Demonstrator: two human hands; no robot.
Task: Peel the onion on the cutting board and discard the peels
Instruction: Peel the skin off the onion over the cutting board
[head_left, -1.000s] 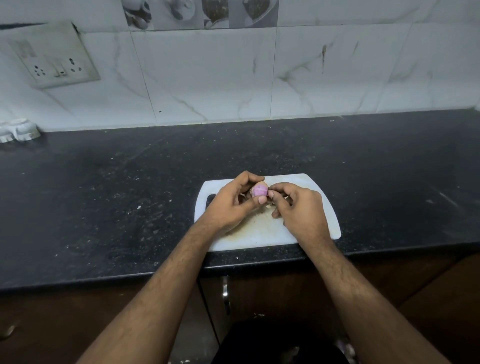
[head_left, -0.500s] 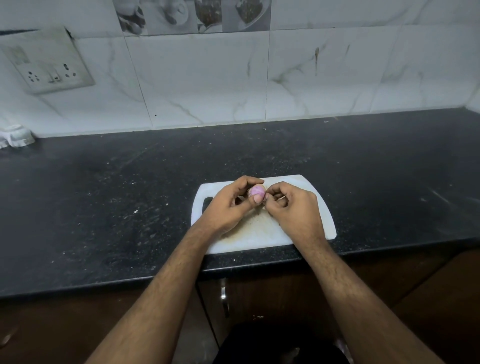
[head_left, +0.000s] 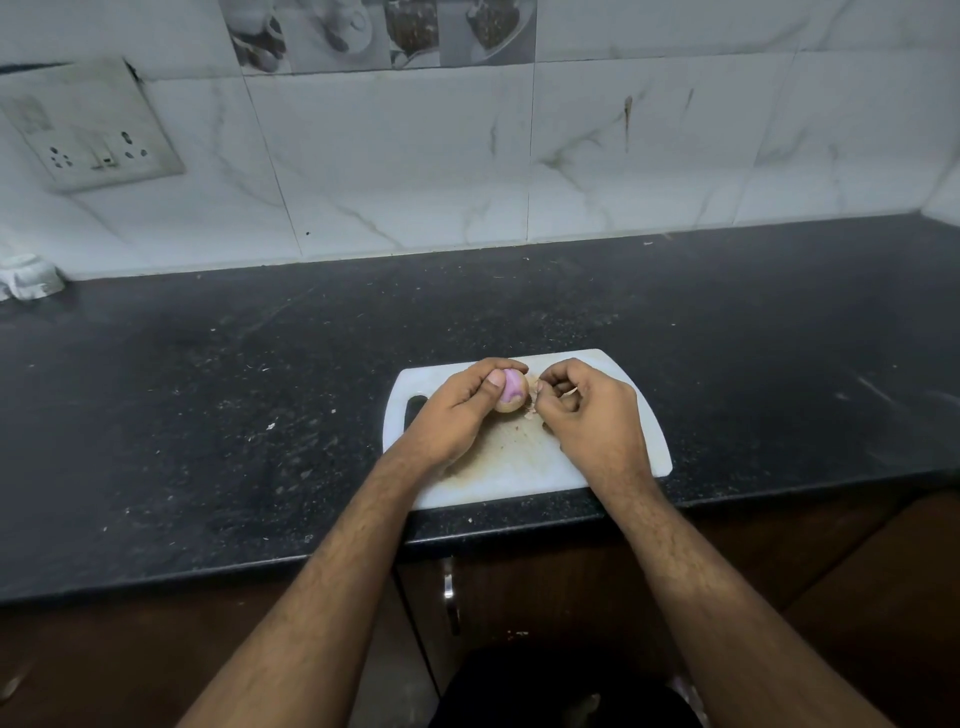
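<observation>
A small onion (head_left: 512, 393), purple where bared and tan with skin lower down, is held just above the white cutting board (head_left: 618, 379). My left hand (head_left: 457, 410) grips it, thumb on its left side and fingers curled over the top. My right hand (head_left: 587, 410) sits just right of the onion, its curled fingers pinching a strip of dry peel (head_left: 532, 408) that hangs beside the onion. Brownish peel crumbs lie on the board under my hands.
The board lies near the front edge of a black speckled counter (head_left: 208, 395). A tiled wall with a socket plate (head_left: 91, 135) runs behind. A small white object (head_left: 31, 278) sits at the far left. Brown cabinet fronts with a metal handle (head_left: 449, 597) are below.
My right hand has pulled a little to the right, away from the onion, drawing peel with it. My left thumb has shifted on the onion, and more purple flesh shows.
</observation>
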